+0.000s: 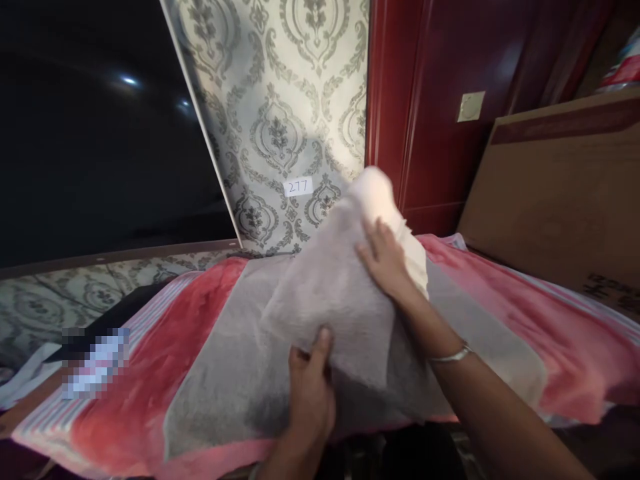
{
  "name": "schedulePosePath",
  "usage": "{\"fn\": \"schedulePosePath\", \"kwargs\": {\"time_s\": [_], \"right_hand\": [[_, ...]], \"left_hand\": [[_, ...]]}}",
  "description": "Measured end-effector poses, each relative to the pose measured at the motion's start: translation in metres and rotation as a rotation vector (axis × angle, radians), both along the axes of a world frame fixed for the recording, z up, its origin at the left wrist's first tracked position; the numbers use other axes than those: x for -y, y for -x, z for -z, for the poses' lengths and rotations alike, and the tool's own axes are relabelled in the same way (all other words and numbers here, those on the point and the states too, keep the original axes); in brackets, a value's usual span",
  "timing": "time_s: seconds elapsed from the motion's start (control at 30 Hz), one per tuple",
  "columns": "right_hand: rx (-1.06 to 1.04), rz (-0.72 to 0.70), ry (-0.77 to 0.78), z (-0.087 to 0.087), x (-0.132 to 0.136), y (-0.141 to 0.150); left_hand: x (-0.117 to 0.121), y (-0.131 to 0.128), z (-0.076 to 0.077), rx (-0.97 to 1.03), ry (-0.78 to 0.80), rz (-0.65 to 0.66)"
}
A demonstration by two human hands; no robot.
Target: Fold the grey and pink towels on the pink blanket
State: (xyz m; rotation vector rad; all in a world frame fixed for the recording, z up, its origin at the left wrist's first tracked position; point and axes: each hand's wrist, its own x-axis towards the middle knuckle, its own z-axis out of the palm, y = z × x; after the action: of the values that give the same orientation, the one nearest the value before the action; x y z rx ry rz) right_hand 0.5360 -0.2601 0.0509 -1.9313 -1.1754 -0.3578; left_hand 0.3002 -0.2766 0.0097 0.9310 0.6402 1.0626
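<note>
A grey-white towel point(330, 293) is lifted and bunched over a larger grey cloth point(220, 373) that lies spread on a red and pink blanket point(540, 313). My left hand point(310, 393) grips the towel's near lower edge, thumb on top. My right hand point(387, 260), with a thin bangle on its wrist, rests on the raised far part of the towel, fingers partly curled against the fabric. The towel's top end is cream-white and stands up near the wall.
A large dark screen point(100, 147) leans at the left against patterned wallpaper point(280, 120) bearing a small label "277". A red wooden door point(450, 100) stands behind. A cardboard box point(560, 193) sits at the right. A blurred item point(95, 363) lies at the left.
</note>
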Motion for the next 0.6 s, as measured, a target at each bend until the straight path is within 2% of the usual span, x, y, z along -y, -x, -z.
{"fn": "schedulePosePath", "kwargs": {"time_s": [0.03,0.1,0.17,0.23,0.27,0.37,0.47,0.53,0.6], "right_hand": [[0.015,-0.023,0.162,0.012,-0.011,0.007],[0.021,-0.121,0.534,0.046,-0.03,0.024],[0.002,-0.168,0.642,0.083,-0.04,0.039],[0.007,-0.166,0.661,0.109,-0.04,0.047],[0.021,-0.16,0.669,0.116,-0.037,0.047],[0.048,-0.168,0.713,0.118,-0.024,0.039],[0.019,-0.215,0.723,0.12,-0.006,0.027],[0.005,-0.234,0.678,0.129,0.01,0.021],[-0.007,-0.19,0.591,0.144,0.029,0.015]], "left_hand": [[-0.009,0.005,0.011,0.034,0.128,-0.002],[-0.025,0.015,0.035,0.029,0.357,-0.011],[-0.035,0.024,0.056,-0.025,0.472,-0.007],[-0.039,0.029,0.069,-0.073,0.473,0.026],[-0.039,0.03,0.072,-0.083,0.456,0.047],[-0.04,0.033,0.072,-0.059,0.467,0.066],[-0.051,0.044,0.073,0.004,0.493,0.064],[-0.064,0.057,0.076,0.004,0.494,0.1],[-0.077,0.073,0.077,-0.004,0.493,0.13]]}}
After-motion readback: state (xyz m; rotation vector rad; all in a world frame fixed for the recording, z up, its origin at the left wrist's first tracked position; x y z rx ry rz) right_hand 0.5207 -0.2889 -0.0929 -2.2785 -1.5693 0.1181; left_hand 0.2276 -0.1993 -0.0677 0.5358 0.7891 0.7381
